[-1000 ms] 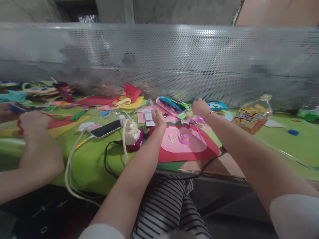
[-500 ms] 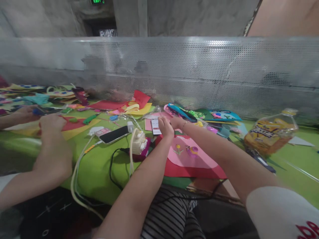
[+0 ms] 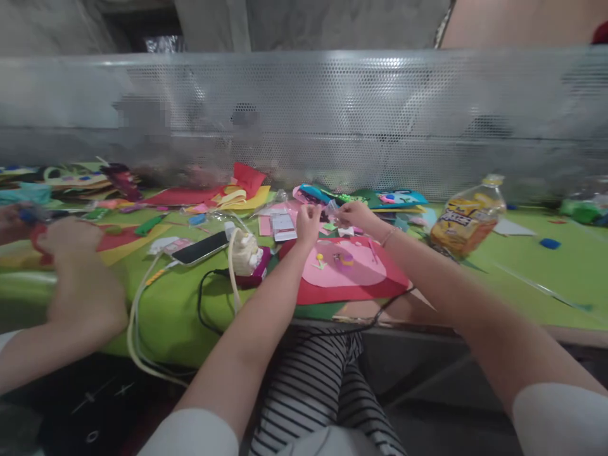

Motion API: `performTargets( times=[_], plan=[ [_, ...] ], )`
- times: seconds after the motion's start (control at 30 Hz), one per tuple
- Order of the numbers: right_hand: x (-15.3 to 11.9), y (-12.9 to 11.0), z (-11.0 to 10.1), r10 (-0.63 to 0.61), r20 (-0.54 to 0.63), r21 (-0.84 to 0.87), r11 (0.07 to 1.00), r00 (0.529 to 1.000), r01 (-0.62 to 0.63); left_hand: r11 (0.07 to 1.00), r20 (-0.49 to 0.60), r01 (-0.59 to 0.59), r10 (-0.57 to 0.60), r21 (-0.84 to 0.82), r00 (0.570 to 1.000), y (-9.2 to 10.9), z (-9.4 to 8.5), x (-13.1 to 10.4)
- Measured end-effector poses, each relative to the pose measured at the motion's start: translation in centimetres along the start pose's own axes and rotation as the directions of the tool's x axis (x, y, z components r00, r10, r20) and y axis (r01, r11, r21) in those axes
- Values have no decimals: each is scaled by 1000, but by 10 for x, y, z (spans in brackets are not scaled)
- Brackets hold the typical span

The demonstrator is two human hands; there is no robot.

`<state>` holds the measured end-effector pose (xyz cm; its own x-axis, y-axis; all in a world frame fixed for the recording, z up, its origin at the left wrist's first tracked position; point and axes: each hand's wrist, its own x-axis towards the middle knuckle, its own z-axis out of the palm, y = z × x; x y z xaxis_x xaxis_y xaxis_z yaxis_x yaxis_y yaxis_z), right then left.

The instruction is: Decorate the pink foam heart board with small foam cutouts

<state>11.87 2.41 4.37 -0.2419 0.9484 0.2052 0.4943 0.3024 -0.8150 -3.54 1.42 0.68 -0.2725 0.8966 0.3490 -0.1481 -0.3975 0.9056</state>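
Note:
Over the far edge of a pink paper shape [image 3: 311,273] on a red sheet [image 3: 327,292], both my hands work close together. My left hand [image 3: 308,225] is closed in a pinch, with something small and dark by its fingertips that I cannot make out. A small clear plastic wrapper [image 3: 332,208] sits in the fingers of my right hand [image 3: 358,217], which are closed on it. On the pink paper lie a yellow flower [image 3: 320,258] with a green stem and a purple and yellow clay figure [image 3: 346,259].
A bottle of orange drink [image 3: 463,221] stands tilted at the right. To the left are a phone [image 3: 202,248], a cream and purple charger block [image 3: 249,259] and cables. A co-worker's hand [image 3: 71,239] holds red material. Craft papers [image 3: 190,195] lie along the back.
My hands have moved apart from each other, and clear plastic now shows at my right fingers. The view has shifted, showing more of the table's right side.

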Motion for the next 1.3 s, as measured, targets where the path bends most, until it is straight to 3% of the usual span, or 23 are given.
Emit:
performTargets(
  times=[0.1, 0.23, 0.3, 0.4, 0.6, 0.7, 0.8, 0.9, 1.07, 1.3],
  plan=[
    [-30, 1, -8, -31, -31, -12, 999, 999, 30, 985, 67, -149, 144, 83, 987, 2, 8, -7],
    [-53, 10, -12, -146, -63, -115, 984, 987, 138, 998, 340, -29, 8, 58, 940, 6, 12, -18],
    [-58, 16, -11, -149, -52, -97, 985, 987, 144, 997, 404, 23, -53, 78, 913, 7, 12, -22],
    [-59, 23, -9, -137, -38, 2, 991, 990, 137, 993, 415, 10, -56, 114, 908, 4, 10, -22],
    [-58, 29, -10, -77, -12, 194, 978, 997, 78, 944, 454, -226, 96, 242, 886, -7, 8, -14],
    [-59, 30, -10, -43, -32, 204, 978, 999, 49, 869, 467, -348, 159, 351, 870, -6, 9, -14],
    [-58, 34, -7, -36, -75, 187, 981, 997, 49, 743, 455, -500, 292, 446, 841, -3, 10, -17],
    [-56, 39, -1, -106, -108, 142, 982, 988, 121, 674, 474, -564, 343, 477, 811, 0, 10, -21],
    [-57, 36, 8, -255, -68, 85, 962, 964, 260, 736, 570, -515, 214, 440, 793, 0, 12, -27],
    [-62, 29, 9, -304, -86, 73, 948, 949, 310, 879, 607, -376, 133, 293, 783, 2, 14, -29]
  ],
)
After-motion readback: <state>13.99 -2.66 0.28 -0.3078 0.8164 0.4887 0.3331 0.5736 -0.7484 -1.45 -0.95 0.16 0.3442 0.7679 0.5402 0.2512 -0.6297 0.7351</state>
